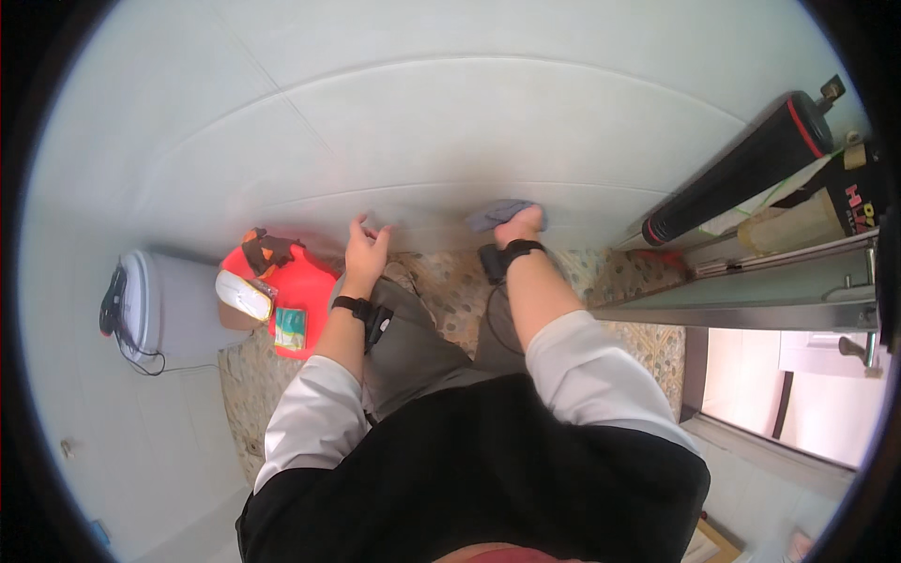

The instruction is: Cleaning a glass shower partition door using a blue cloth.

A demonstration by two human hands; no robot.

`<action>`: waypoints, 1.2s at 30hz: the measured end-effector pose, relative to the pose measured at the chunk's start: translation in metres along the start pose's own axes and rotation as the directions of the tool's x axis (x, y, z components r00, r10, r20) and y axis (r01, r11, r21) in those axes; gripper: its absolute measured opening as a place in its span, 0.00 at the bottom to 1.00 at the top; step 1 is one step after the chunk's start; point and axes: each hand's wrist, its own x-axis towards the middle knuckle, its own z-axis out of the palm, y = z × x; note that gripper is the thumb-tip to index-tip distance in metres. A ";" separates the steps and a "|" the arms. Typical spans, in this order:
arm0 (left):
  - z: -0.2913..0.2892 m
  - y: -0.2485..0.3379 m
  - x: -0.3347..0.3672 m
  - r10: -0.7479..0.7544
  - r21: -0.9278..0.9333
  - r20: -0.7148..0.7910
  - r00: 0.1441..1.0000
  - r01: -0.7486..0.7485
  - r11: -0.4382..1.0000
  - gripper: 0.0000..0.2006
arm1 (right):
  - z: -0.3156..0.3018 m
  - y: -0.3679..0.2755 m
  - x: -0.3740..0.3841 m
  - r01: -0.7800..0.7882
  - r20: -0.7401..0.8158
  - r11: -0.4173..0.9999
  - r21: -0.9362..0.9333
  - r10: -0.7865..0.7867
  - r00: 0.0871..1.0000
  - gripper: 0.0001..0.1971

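My right hand (pixel 522 226) presses a grey-blue cloth (pixel 497 214) against the lower part of the white wall (pixel 432 122) in front of me. Its fingers are partly hidden behind the cloth. To the left, my left hand (pixel 369 251) is held near the same wall with its fingers apart and nothing in it. Each wrist wears a black strap with a small black device on it.
Left of my legs is a red plastic surface (pixel 305 280) bearing a brown-and-orange item, a white pack and a green packet (pixel 291 328). Beside it stands a white drum-shaped container (pixel 178 305) with a black corded device. A black tube (pixel 741 169) and glass door (pixel 751 291) are at right.
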 end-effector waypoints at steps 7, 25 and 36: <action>-0.001 -0.005 -0.007 0.112 0.121 -0.070 0.991 -0.103 0.987 0.21 | 0.036 0.077 -0.008 -0.178 -0.023 0.965 0.191 0.185 0.982 0.16; 0.127 0.078 0.025 -0.054 0.060 -0.078 0.996 0.059 0.996 0.33 | -0.064 -0.108 -0.006 0.214 0.001 0.955 0.205 -0.218 0.976 0.09; 0.113 0.071 0.029 0.033 0.114 0.061 0.998 -0.039 0.993 0.34 | -0.041 -0.069 -0.016 0.244 0.099 0.970 -0.003 -0.242 0.965 0.05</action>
